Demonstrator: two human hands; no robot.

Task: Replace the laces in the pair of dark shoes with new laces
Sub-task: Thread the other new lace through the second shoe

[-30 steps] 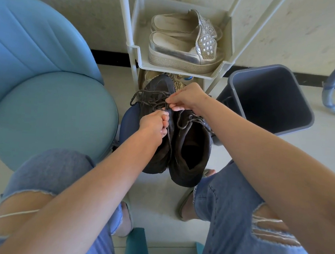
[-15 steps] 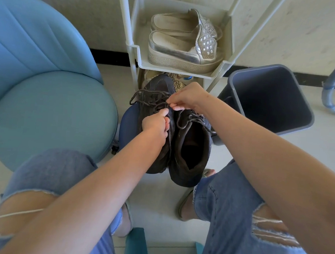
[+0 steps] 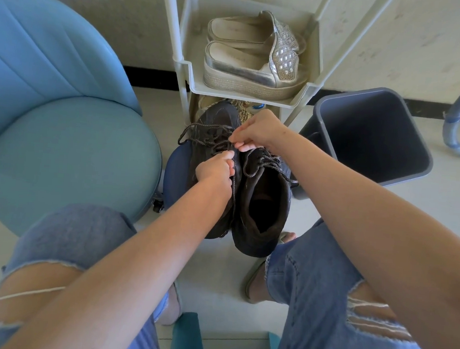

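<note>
Two dark brown shoes stand side by side on a low blue stool (image 3: 172,170) in front of me. My left hand (image 3: 216,170) is curled on the left shoe (image 3: 213,118), gripping its grey lace (image 3: 199,132) near the tongue. My right hand (image 3: 256,132) pinches the same lace a little farther up, over the gap between the shoes. The right shoe (image 3: 262,204) still carries its lace (image 3: 265,161), loose, and its opening faces me. No new laces are in sight.
A white rack (image 3: 229,92) behind the shoes holds silver platform slippers (image 3: 253,64). A grey bin (image 3: 373,135) stands at the right, a teal chair (image 3: 62,146) at the left. My knees in torn jeans (image 3: 324,290) frame the floor below.
My left hand has slid a little up the left shoe toward my right hand. The right hand has stayed in place on the lace.
</note>
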